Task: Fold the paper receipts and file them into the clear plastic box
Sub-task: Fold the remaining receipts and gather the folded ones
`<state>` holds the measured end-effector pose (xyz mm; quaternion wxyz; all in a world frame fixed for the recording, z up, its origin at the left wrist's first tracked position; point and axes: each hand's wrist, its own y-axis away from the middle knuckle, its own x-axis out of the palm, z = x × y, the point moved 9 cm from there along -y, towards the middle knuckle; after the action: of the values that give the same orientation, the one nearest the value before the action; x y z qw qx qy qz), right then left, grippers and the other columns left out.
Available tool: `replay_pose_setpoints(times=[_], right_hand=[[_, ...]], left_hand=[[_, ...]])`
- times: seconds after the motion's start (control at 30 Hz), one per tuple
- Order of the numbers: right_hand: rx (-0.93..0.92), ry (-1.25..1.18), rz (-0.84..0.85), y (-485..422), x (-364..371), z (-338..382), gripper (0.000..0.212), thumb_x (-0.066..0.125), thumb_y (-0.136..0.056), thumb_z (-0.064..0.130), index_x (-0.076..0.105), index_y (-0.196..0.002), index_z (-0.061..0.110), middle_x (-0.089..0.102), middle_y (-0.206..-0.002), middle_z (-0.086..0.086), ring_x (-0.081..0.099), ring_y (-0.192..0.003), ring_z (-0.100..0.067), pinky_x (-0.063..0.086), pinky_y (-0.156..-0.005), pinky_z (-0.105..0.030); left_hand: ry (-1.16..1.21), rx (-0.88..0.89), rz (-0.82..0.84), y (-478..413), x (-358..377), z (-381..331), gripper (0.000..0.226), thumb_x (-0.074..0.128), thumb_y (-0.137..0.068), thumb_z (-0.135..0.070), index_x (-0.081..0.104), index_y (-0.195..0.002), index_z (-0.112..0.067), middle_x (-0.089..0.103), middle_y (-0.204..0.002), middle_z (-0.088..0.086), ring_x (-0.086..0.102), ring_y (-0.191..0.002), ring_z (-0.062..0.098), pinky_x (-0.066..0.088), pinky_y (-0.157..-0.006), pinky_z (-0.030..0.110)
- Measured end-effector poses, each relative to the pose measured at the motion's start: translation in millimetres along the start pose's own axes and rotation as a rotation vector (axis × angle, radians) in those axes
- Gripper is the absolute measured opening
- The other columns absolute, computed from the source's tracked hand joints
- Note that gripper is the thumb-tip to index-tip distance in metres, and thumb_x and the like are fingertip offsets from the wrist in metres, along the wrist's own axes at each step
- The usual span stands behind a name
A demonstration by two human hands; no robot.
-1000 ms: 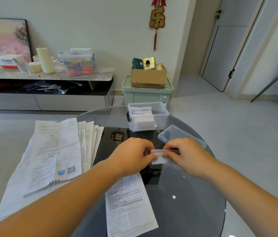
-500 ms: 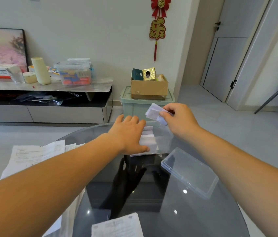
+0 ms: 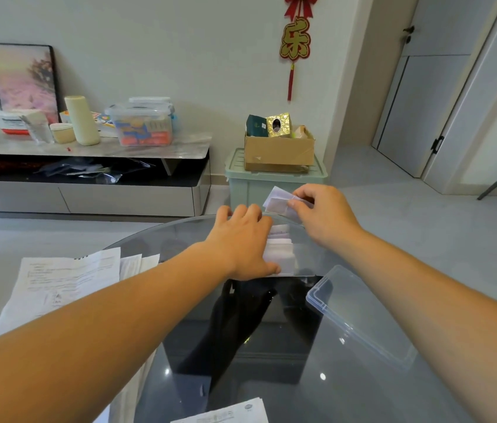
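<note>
Right hand (image 3: 323, 215) pinches a folded receipt (image 3: 277, 201) just over the clear plastic box (image 3: 301, 254); left hand (image 3: 244, 239) rests flat on the filed receipts (image 3: 280, 254). Several are in, but plenty of unfolded receipts (image 3: 67, 279) are left on the counter (image 3: 271, 361).

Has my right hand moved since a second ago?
Yes. The right hand, pinching the folded receipt, went from the lid forward to over the clear box.
</note>
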<state>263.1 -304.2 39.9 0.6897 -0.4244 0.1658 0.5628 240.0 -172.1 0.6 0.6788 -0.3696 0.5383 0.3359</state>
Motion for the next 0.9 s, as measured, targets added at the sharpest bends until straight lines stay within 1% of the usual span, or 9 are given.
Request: replay_pose_setpoints(times=[0.13, 0.2, 0.3, 0.37, 0.47, 0.53, 0.67, 0.77, 0.9], right_hand=[[-0.045, 0.049, 0.045, 4, 3, 3, 0.014, 0.06, -0.098, 0.023, 0.066, -0.085, 0.023, 0.06, -0.077, 0.013, 0.053, -0.074, -0.006, 0.038, -0.062, -0.022], [-0.055, 0.079, 0.059, 5, 6, 4, 0.014, 0.06, -0.098, 0.024, 0.069, -0.087, 0.021, 0.063, -0.079, 0.01, 0.056, -0.077, -0.011, 0.042, -0.064, -0.025], [-0.052, 0.098, 0.061, 4, 8, 5, 0.014, 0.061, -0.097, 0.025, 0.071, -0.089, 0.021, 0.067, -0.083, 0.007, 0.06, -0.081, -0.015, 0.048, -0.071, -0.032], [-0.045, 0.101, 0.058, 2, 9, 5, 0.014, 0.06, -0.097, 0.025, 0.071, -0.09, 0.022, 0.067, -0.083, 0.006, 0.06, -0.081, -0.015, 0.049, -0.072, -0.033], [-0.036, 0.107, 0.053, 2, 10, 3, 0.014, 0.06, -0.098, 0.026, 0.071, -0.089, 0.022, 0.067, -0.082, 0.007, 0.06, -0.081, -0.015, 0.05, -0.07, -0.033], [-0.029, 0.108, 0.052, 2, 10, 2, 0.014, 0.06, -0.098, 0.026, 0.072, -0.091, 0.022, 0.067, -0.083, 0.007, 0.06, -0.081, -0.015, 0.05, -0.071, -0.033], [-0.012, 0.111, 0.045, 0, 8, -1, 0.014, 0.06, -0.097, 0.025, 0.072, -0.092, 0.021, 0.067, -0.085, 0.007, 0.06, -0.083, -0.016, 0.053, -0.075, -0.036], [-0.002, 0.111, 0.049, -1, 11, -2, 0.013, 0.062, -0.097, 0.026, 0.072, -0.089, 0.024, 0.068, -0.085, 0.006, 0.061, -0.083, -0.017, 0.055, -0.076, -0.039], [-0.015, 0.134, 0.08, 1, 15, 1, 0.011, 0.064, -0.095, 0.025, 0.072, -0.088, 0.025, 0.069, -0.086, 0.006, 0.062, -0.085, -0.017, 0.053, -0.076, -0.036]], left_hand=[[0.024, 0.041, -0.045, 3, 0, -2, 0.065, 0.054, -0.082, -0.07, 0.046, -0.129, -0.027, 0.054, -0.127, -0.004, 0.042, -0.119, 0.022, 0.025, -0.105, 0.044], [0.031, 0.044, -0.035, 4, 3, -1, 0.064, 0.056, -0.082, -0.068, 0.047, -0.129, -0.026, 0.054, -0.127, -0.004, 0.042, -0.121, 0.022, 0.024, -0.108, 0.045], [0.045, 0.049, -0.004, 3, 4, -1, 0.064, 0.058, -0.083, -0.065, 0.048, -0.132, -0.025, 0.054, -0.128, -0.003, 0.047, -0.125, 0.02, 0.01, -0.118, 0.051], [0.013, 0.069, 0.01, 3, 3, -4, 0.066, 0.056, -0.084, -0.065, 0.047, -0.134, -0.024, 0.051, -0.128, 0.0, 0.049, -0.124, 0.021, 0.005, -0.119, 0.052], [-0.013, 0.084, 0.038, 2, 2, -8, 0.066, 0.056, -0.084, -0.066, 0.045, -0.133, -0.022, 0.046, -0.129, 0.004, 0.05, -0.12, 0.024, 0.014, -0.117, 0.051], [-0.003, 0.089, 0.051, 2, 2, -9, 0.063, 0.056, -0.085, -0.065, 0.046, -0.13, -0.022, 0.051, -0.125, 0.002, 0.051, -0.115, 0.023, 0.02, -0.113, 0.049], [0.032, 0.062, 0.065, 1, 5, -7, 0.062, 0.055, -0.086, -0.065, 0.043, -0.128, -0.021, 0.06, -0.112, -0.003, 0.053, -0.109, 0.022, 0.023, -0.109, 0.047], [0.04, 0.043, 0.078, 0, 7, -6, 0.064, 0.057, -0.086, -0.062, 0.037, -0.129, -0.02, 0.055, -0.1, -0.004, 0.051, -0.107, 0.022, 0.023, -0.108, 0.046], [0.083, 0.049, 0.087, -1, 9, -4, 0.057, 0.061, -0.086, -0.057, 0.046, -0.129, -0.023, 0.059, -0.118, -0.005, 0.048, -0.116, 0.021, 0.025, -0.107, 0.046]])
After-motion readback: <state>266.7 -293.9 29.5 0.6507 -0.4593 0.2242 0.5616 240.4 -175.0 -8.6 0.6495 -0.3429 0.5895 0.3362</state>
